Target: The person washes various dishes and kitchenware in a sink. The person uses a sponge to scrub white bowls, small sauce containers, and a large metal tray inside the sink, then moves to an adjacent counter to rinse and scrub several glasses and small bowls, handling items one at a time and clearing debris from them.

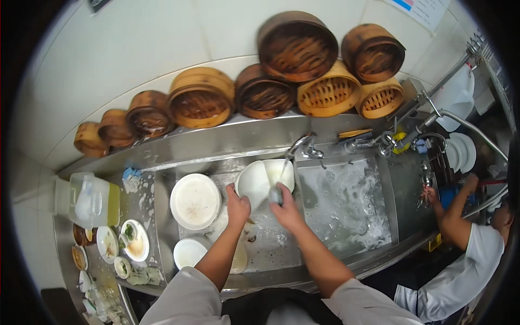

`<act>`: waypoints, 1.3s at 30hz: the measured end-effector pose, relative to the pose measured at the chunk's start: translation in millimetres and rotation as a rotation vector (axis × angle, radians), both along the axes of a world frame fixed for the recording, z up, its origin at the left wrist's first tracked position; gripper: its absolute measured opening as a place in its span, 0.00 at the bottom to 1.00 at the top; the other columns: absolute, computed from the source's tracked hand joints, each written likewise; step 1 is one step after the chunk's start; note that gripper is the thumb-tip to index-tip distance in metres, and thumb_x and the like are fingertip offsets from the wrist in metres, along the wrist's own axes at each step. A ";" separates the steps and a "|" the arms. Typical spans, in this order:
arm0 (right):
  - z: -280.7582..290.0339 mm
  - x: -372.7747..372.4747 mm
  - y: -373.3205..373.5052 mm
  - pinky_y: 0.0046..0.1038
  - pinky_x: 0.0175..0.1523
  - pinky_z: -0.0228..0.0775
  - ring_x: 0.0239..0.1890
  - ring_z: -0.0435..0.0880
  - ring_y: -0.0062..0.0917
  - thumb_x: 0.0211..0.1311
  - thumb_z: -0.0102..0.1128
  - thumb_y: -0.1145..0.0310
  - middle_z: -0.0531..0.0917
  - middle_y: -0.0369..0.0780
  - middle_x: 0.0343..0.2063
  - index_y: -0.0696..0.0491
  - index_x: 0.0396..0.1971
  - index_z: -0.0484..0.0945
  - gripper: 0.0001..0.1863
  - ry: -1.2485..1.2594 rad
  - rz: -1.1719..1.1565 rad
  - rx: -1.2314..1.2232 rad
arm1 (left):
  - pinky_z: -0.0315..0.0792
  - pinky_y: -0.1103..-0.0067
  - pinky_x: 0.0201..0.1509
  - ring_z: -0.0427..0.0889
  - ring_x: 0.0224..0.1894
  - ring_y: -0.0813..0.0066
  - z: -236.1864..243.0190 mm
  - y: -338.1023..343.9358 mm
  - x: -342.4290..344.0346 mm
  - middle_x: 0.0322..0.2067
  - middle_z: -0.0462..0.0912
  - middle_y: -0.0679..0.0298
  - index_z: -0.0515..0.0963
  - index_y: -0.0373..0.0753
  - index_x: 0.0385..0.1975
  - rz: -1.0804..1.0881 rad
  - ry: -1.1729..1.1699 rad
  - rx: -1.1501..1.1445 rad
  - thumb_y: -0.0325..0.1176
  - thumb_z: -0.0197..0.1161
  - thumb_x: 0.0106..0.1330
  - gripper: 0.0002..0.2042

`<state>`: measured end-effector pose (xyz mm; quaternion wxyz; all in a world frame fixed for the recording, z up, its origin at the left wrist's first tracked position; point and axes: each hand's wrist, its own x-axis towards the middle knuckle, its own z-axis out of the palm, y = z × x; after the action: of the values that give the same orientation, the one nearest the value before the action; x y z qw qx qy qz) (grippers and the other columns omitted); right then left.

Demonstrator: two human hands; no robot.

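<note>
Centre frame, the left hand (238,207) has the near rim of a white dish (253,183), and here's the right hand (287,210) clutching a grey scrubber (276,194) just beside it! Foamy water (349,206) fills the basin right of centre; beyond, the tap (301,142) runs, and bamboo steamers (200,89) line the top.
</note>
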<state>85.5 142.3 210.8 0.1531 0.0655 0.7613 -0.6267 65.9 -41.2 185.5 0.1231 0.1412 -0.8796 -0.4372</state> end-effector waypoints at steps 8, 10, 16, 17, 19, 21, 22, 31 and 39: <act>53.9 -0.3 -107.8 0.45 0.67 0.67 0.67 0.75 0.41 0.72 0.56 0.66 0.77 0.46 0.64 0.51 0.64 0.76 0.22 0.584 1.092 0.990 | 0.87 0.43 0.44 0.81 0.58 0.43 68.5 -115.6 125.1 0.65 0.68 0.49 0.53 0.52 0.74 -0.026 -0.365 1.326 0.14 0.48 0.51 0.45; 47.9 15.4 -142.0 0.51 0.55 0.73 0.52 0.84 0.45 0.70 0.59 0.64 0.82 0.49 0.49 0.53 0.54 0.77 0.16 0.899 0.881 0.915 | 0.86 0.43 0.44 0.81 0.57 0.44 70.9 -121.5 152.0 0.64 0.69 0.49 0.51 0.54 0.74 -0.018 -0.349 1.475 0.15 0.48 0.53 0.44; 84.9 70.5 -249.8 0.50 0.46 0.77 0.42 0.86 0.54 0.67 0.60 0.61 0.87 0.55 0.36 0.57 0.45 0.76 0.15 0.520 1.084 0.787 | 0.85 0.41 0.44 0.80 0.58 0.44 73.6 -218.1 197.9 0.64 0.68 0.49 0.52 0.55 0.74 -0.053 -0.206 1.456 0.16 0.49 0.52 0.45; 98.4 71.9 -258.0 0.50 0.46 0.77 0.42 0.86 0.54 0.67 0.60 0.61 0.87 0.55 0.36 0.57 0.45 0.76 0.15 0.524 1.085 0.793 | 0.83 0.38 0.48 0.79 0.60 0.43 73.0 -229.9 205.7 0.63 0.70 0.52 0.56 0.52 0.73 -0.057 -0.189 1.420 0.16 0.50 0.54 0.42; 122.9 73.3 -270.4 0.47 0.52 0.76 0.45 0.84 0.52 0.65 0.61 0.61 0.86 0.53 0.38 0.57 0.44 0.78 0.16 0.646 0.984 1.100 | 0.83 0.38 0.48 0.79 0.60 0.43 77.0 -245.7 213.0 0.63 0.70 0.52 0.56 0.53 0.73 -0.037 -0.158 1.475 0.17 0.51 0.57 0.40; 113.7 80.7 -296.6 0.46 0.54 0.75 0.46 0.82 0.52 0.64 0.62 0.61 0.84 0.54 0.41 0.58 0.44 0.78 0.16 0.858 0.805 0.897 | 0.84 0.44 0.50 0.80 0.60 0.46 86.6 -249.9 217.3 0.64 0.71 0.53 0.56 0.52 0.73 -0.056 -0.092 1.482 0.33 0.57 0.74 0.29; 112.7 79.7 -312.3 0.45 0.56 0.73 0.48 0.81 0.52 0.63 0.63 0.61 0.82 0.54 0.44 0.58 0.44 0.78 0.17 1.064 0.628 0.672 | 0.84 0.44 0.50 0.80 0.60 0.46 92.7 -254.3 211.6 0.64 0.71 0.53 0.56 0.52 0.73 -0.075 -0.086 1.482 0.33 0.57 0.74 0.29; 167.3 137.6 -282.9 0.43 0.53 0.77 0.48 0.83 0.47 0.50 0.68 0.68 0.85 0.44 0.47 0.52 0.46 0.81 0.20 0.949 1.149 0.845 | 0.81 0.59 0.57 0.85 0.54 0.52 94.4 -329.4 200.7 0.55 0.80 0.47 0.71 0.31 0.62 -0.277 -0.439 1.401 0.39 0.56 0.70 0.24; 158.9 123.3 -210.2 0.31 0.49 0.77 0.43 0.84 0.22 0.61 0.74 0.47 0.88 0.42 0.40 0.61 0.49 0.83 0.30 0.147 0.313 -0.073 | 0.61 0.57 0.77 0.70 0.72 0.56 94.8 -257.5 188.5 0.70 0.72 0.55 0.63 0.35 0.72 -0.594 -0.122 1.847 0.57 0.47 0.79 0.33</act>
<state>208.8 -67.9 369.7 0.1950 -0.1054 0.7480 -0.6256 254.4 -298.6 280.3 -0.1974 -0.0232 -0.1945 -0.9606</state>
